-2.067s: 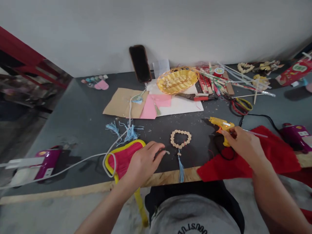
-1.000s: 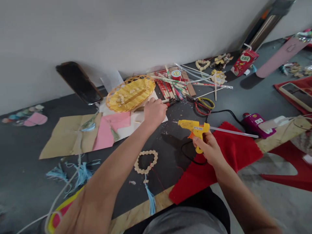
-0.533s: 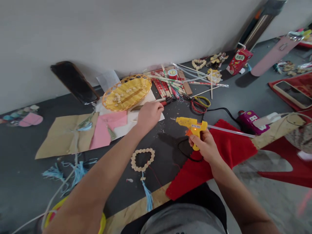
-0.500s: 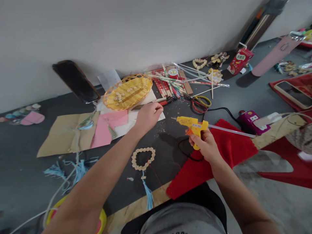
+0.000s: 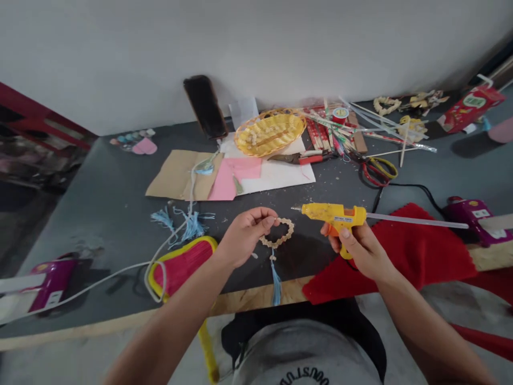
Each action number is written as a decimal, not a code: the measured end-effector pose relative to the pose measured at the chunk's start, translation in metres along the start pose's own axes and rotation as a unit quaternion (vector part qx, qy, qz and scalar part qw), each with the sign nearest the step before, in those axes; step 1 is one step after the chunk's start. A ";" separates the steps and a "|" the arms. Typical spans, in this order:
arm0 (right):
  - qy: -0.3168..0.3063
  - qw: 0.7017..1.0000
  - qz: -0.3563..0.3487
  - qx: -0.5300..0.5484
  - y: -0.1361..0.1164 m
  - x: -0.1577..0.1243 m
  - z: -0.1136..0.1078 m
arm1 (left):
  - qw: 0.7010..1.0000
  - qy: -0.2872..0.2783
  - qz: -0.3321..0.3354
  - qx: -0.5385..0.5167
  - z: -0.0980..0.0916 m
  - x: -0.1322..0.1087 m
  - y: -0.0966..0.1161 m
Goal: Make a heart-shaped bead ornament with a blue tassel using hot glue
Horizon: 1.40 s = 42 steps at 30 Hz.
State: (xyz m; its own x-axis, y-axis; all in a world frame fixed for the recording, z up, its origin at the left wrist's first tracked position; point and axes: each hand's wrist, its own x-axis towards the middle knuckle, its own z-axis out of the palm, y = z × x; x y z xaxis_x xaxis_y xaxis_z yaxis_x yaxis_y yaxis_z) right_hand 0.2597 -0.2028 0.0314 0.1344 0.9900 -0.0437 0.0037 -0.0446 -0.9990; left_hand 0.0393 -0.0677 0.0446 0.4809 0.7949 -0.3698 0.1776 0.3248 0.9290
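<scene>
In my right hand (image 5: 363, 248) is a yellow hot glue gun (image 5: 331, 214), with a clear glue stick (image 5: 417, 220) poking out of its rear and its nozzle pointing left. My left hand (image 5: 246, 235) is closed in a pinch at the upper left of a pale beaded loop (image 5: 289, 232) that lies on the dark table. Whether its fingertips grip the loop or some tiny piece over it, I cannot make out. A small bead and a blue tassel (image 5: 276, 283) hang from the loop toward the table's front edge.
Behind the hands lie a yellow woven basket (image 5: 270, 133) with small pale pieces, pliers (image 5: 300, 158), scissors (image 5: 379, 170) and chopstick-like sticks. A red cloth (image 5: 417, 251) lies under the right hand. A phone (image 5: 206, 107) leans on the wall. A white cable (image 5: 120, 272) crosses the left side.
My left hand has come back from beside the pliers and basket to the beaded loop. The glue gun remains in my right hand, nozzle now close to the loop. The view has swung left.
</scene>
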 end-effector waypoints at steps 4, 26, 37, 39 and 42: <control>-0.033 0.999 -0.002 -0.035 0.002 -0.004 0.011 | 0.998 0.009 -0.008 -0.063 -0.004 -0.013 -0.008; -0.067 0.994 -0.010 -0.080 0.004 -0.006 0.021 | 0.981 0.021 -0.010 -0.192 -0.014 -0.016 -0.016; -0.077 0.993 -0.008 -0.084 0.007 -0.005 0.022 | 0.986 0.024 0.011 -0.163 -0.011 -0.017 -0.018; -0.077 0.993 -0.015 -0.091 0.007 -0.006 0.022 | 0.987 0.019 0.013 -0.161 -0.012 -0.017 -0.019; -0.078 0.992 -0.018 -0.098 0.006 -0.005 0.022 | 0.987 0.013 0.012 -0.163 -0.012 -0.017 -0.021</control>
State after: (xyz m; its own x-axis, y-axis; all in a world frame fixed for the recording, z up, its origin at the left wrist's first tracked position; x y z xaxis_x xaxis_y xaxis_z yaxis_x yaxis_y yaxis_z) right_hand 0.2368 -0.2052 0.0254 -0.0241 0.9994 -0.0245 0.2009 -0.0192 -0.9794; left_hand 0.0175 -0.0821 0.0313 0.4583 0.8161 -0.3521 -0.1208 0.4497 0.8850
